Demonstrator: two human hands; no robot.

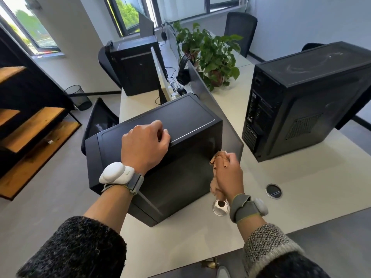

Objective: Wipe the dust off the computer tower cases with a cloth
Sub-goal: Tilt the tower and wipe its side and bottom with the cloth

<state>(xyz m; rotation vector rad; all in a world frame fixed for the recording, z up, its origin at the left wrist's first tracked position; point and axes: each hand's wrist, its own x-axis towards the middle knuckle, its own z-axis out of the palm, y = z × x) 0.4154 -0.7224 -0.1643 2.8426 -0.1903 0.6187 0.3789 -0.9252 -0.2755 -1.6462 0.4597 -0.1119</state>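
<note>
A black computer tower [180, 121] stands on the white desk [291, 187] right in front of me. My left hand [145, 143] rests on its top near the right edge, fingers curled, holding nothing that I can see. My right hand [227, 175] holds a tan cloth [217, 160] against the tower's dark right side panel. A second black tower [305, 101] stands to the right on the desk, its top streaked with dust. A third black tower [134, 65] sits further back on the left.
A grey divider panel [210, 101] runs between the near tower and the right one. A potted green plant [212, 55] and headphones [183, 71] are behind. Two cable grommets [274, 190] sit in the desk. Black chairs, a bin [77, 97] and wooden shelves [30, 127] stand to the left.
</note>
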